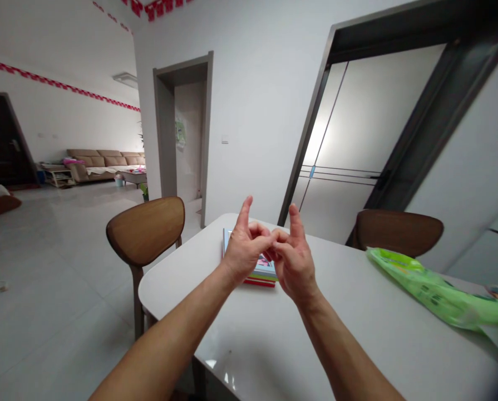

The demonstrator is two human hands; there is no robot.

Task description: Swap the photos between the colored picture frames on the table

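Both hands are raised in front of me above the white table point(340, 323). My left hand point(245, 249) points its index finger up, while its thumb and remaining fingers curl in toward the other hand. My right hand point(295, 262) mirrors it, index finger upright and the rest bent inward. The thumbs and curled fingertips meet at the middle, and no object shows between them. Behind the hands, partly covered by them, a small stack of books point(267, 272) lies on the table, with pale blue, green and red edges.
On the table's right lies a green plastic bag point(444, 295). One wooden chair point(148, 231) stands at the left edge, another chair point(399, 229) at the far right side. A frosted glass door point(357, 133) is behind the table. Farther left, a beige sofa point(102, 164) lines the wall.
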